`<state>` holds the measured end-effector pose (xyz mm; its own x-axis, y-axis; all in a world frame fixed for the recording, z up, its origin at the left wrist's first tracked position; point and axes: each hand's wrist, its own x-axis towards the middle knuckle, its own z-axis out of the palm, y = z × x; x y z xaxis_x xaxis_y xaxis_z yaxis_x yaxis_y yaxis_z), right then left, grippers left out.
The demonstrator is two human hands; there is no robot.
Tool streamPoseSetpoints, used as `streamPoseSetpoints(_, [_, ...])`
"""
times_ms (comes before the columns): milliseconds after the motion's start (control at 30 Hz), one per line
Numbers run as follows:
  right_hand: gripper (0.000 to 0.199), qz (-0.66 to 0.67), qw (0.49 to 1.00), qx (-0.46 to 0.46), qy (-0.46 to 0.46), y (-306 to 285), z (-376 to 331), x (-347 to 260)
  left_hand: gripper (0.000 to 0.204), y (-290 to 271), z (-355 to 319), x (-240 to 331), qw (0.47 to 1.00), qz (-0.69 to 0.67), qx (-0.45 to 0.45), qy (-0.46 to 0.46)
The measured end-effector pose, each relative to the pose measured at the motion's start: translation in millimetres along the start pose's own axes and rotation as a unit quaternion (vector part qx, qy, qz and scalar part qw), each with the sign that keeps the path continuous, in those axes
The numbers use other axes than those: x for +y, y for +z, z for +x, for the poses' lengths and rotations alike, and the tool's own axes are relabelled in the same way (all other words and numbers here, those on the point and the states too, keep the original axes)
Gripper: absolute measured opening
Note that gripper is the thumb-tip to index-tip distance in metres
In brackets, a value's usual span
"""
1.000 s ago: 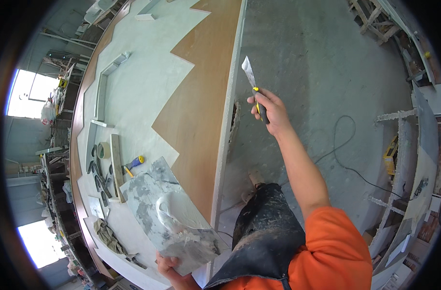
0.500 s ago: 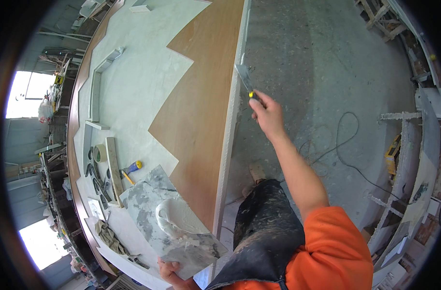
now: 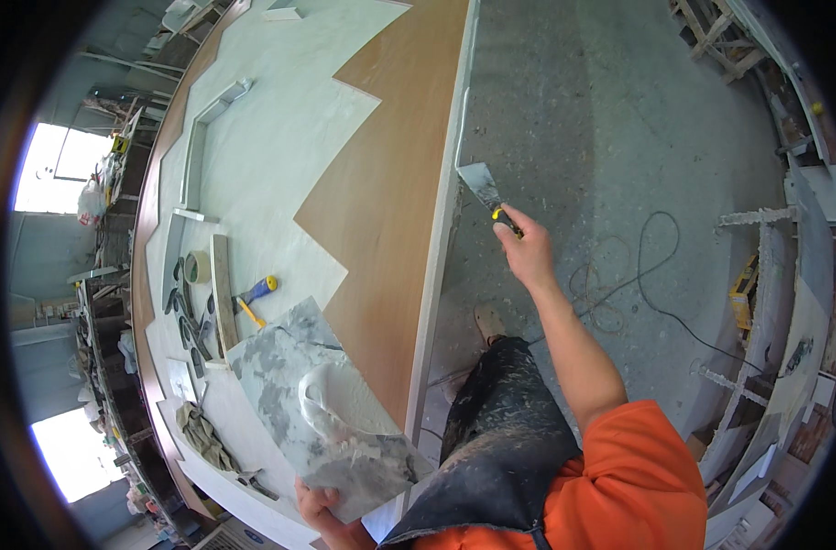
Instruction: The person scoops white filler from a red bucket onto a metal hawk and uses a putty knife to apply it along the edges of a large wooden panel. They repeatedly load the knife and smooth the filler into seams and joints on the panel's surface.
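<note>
My right hand (image 3: 528, 246) is closed round the black and yellow handle of a putty knife (image 3: 480, 183). The blade's tip meets the long side edge (image 3: 442, 220) of a large panel (image 3: 372, 202), which has brown wood and pale areas divided by a zigzag line. At the lower left, my left hand (image 3: 317, 502) grips the near edge of a flat, grey-smeared square board (image 3: 276, 371). A mound of white paste (image 3: 367, 403) lies on this board, which is held tilted over the panel.
On the panel lie a roll of tape (image 3: 198, 267), a wooden strip (image 3: 223, 293), a blue-handled tool (image 3: 259, 290), a crumpled cloth (image 3: 202, 435) and an angled strip (image 3: 194, 151). A dark cable (image 3: 639, 270) loops over the floor (image 3: 564, 119) on the right. Cluttered shelving stands at left.
My right hand and the putty knife have come nearer to me along the panel's edge, and the blade's face has turned more into view. My left hand and the board have hardly moved.
</note>
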<state>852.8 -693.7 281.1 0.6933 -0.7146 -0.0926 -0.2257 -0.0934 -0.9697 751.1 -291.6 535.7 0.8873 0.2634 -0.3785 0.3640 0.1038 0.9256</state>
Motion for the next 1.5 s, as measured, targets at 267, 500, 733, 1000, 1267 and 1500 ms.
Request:
streamPoseSetpoints(267, [0.041,0.405,0.896,-0.11,0.147,-15,-87,-39,0.06,-85,-2,-18,0.994,-0.036,-0.105,0.004])
streamPoseSetpoints(500, [0.041,0.391,0.912,-0.08,0.097,14,-106,-42,0.066,-117,-15,-22,0.991,-0.047,-0.128,-0.005])
streamPoseSetpoints(733, [0.044,0.332,0.942,-0.017,0.042,50,-89,-39,0.072,-126,-26,-27,0.997,-0.058,-0.053,-0.025])
streamPoseSetpoints(1000, [0.045,0.204,0.978,0.023,0.041,78,-154,-10,0.071,-113,-31,-26,0.999,-0.037,-0.01,-0.018])
streamPoseSetpoints(1267, [0.043,0.186,0.981,0.05,0.037,72,-194,9,0.058,-131,-33,-31,1.0,0.008,-0.002,0.013])
streamPoseSetpoints(1500, [0.043,0.223,0.964,-0.011,0.143,30,-217,-25,0.059,-157,-43,-35,0.996,-0.037,-0.08,-0.014])
